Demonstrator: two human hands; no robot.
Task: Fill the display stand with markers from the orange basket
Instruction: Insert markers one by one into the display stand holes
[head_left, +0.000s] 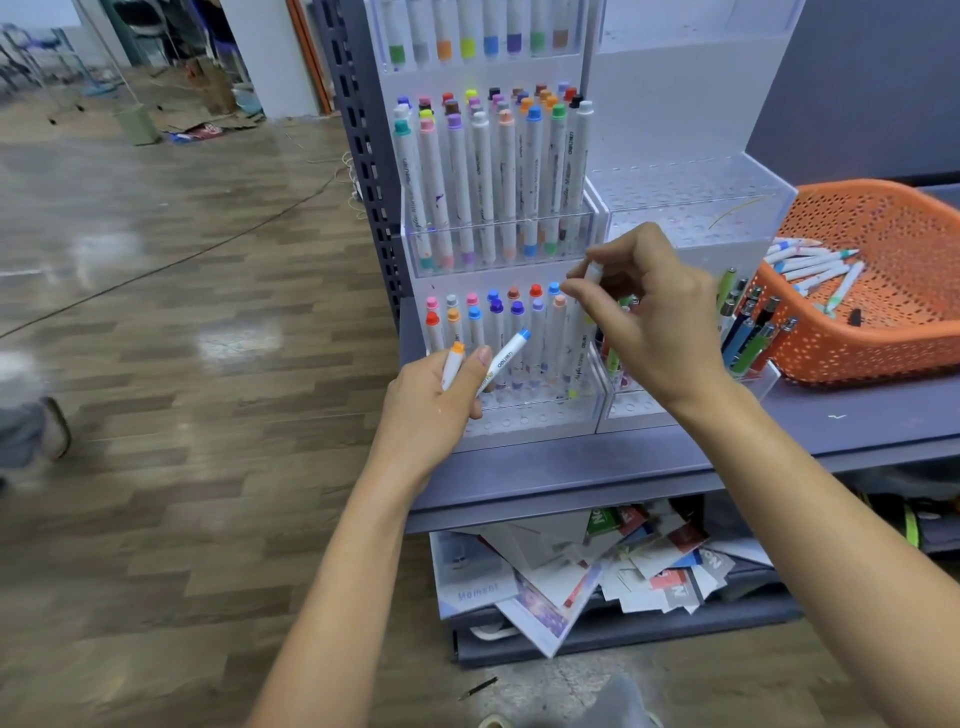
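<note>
Right hand (644, 322): fingers (618, 248) pinch marker (594, 271) above stand (540, 418); risk: misses its hole, knocks neighbours (537, 332); left hand (431, 402) grips two spares (506, 353), which may slip.

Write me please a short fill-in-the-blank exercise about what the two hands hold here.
The left hand holds ____ white plastic markers: an orange-capped marker, a blue-capped marker.
The right hand pinches a white marker at the ____ tier of the clear acrylic display stand.
The perforated orange plastic basket stands on the stand's ____ side.
Missing: two; bottom; right.
</note>
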